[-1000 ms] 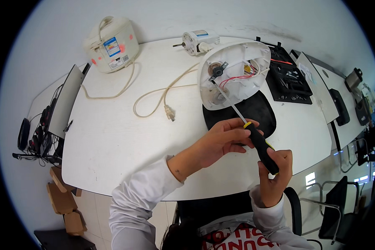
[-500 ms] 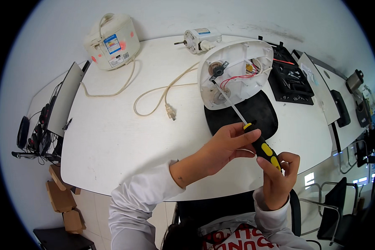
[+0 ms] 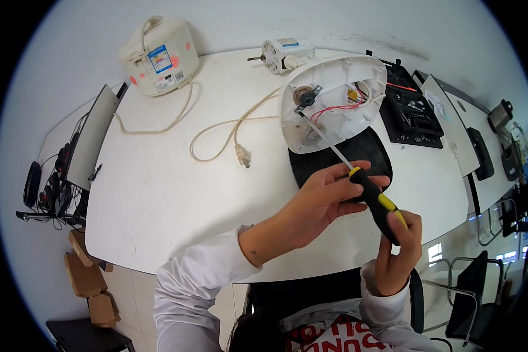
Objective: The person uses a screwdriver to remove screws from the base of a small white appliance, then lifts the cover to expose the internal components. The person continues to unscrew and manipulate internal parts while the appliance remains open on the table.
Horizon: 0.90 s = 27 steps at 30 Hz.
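A screwdriver (image 3: 376, 196) with a black and yellow handle slants up to the left. Its tip meets the lower end of a dark metal bracket (image 3: 307, 100) inside a white plastic housing (image 3: 358, 126). Around the front of the handle my left hand (image 3: 320, 208) is loosely curled, its thumb on one side and its fingers on the other. The rear of the handle is gripped by my right hand (image 3: 400, 249). Red wires (image 3: 337, 107) run across the housing's inside. Beneath the housing lies a black rounded base (image 3: 369, 164).
Behind the housing stands a white motor (image 3: 287, 54) with a metal shaft. At the back left is a white rice cooker (image 3: 161, 58). A beige cord with a plug (image 3: 242, 155) loops over the white table (image 3: 158, 205). To the right lies a black tool case (image 3: 413, 111).
The screwdriver's handle has turned, showing less yellow. My right fingers have shifted around its rear, and my left fingers have loosened and stretched out. The housing stays in place.
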Tool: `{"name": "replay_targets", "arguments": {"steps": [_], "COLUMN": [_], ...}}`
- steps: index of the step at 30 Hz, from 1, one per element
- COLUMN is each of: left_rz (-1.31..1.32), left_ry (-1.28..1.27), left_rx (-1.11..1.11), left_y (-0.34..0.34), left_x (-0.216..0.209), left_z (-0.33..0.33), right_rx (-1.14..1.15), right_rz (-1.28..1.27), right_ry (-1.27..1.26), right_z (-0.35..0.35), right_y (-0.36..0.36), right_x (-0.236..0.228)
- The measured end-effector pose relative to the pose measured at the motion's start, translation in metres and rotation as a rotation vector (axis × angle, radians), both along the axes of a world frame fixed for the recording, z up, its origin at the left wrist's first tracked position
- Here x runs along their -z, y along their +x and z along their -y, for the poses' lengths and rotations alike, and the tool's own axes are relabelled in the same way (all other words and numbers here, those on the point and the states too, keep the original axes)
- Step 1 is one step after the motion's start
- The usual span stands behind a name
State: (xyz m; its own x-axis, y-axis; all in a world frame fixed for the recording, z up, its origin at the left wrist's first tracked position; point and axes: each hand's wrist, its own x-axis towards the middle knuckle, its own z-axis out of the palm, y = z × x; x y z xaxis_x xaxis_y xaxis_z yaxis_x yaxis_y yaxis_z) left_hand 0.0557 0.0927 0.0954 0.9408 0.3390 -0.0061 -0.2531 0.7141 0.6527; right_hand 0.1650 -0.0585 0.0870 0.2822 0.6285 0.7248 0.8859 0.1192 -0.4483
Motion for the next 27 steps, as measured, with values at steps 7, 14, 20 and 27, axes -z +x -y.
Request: {"name": "replay_targets", "arguments": {"steps": [7, 14, 20, 27], "left_rz": [-0.163, -0.073, 0.011, -0.075], "left_ry": [0.068, -0.002, -0.071, -0.020], "left_rx": [0.057, -0.057, -0.030, 0.015], "left_y": [-0.001, -0.001, 0.000, 0.000], "left_x": [-0.006, -0.003, -0.007, -0.007], "left_z": [0.008, 0.008, 0.005, 0.007], "right_rx": [0.041, -0.098, -0.012, 0.086], "right_rz": [0.085, -0.265, -0.203, -0.079], "right_ry": [-0.033, -0.066, -0.027, -0.001], "right_z": [0.001, 0.005, 0.004, 0.000], "right_y": [-0.005, 0.002, -0.004, -0.004], "right_x": [0.000, 0.005, 0.012, -0.001]}}
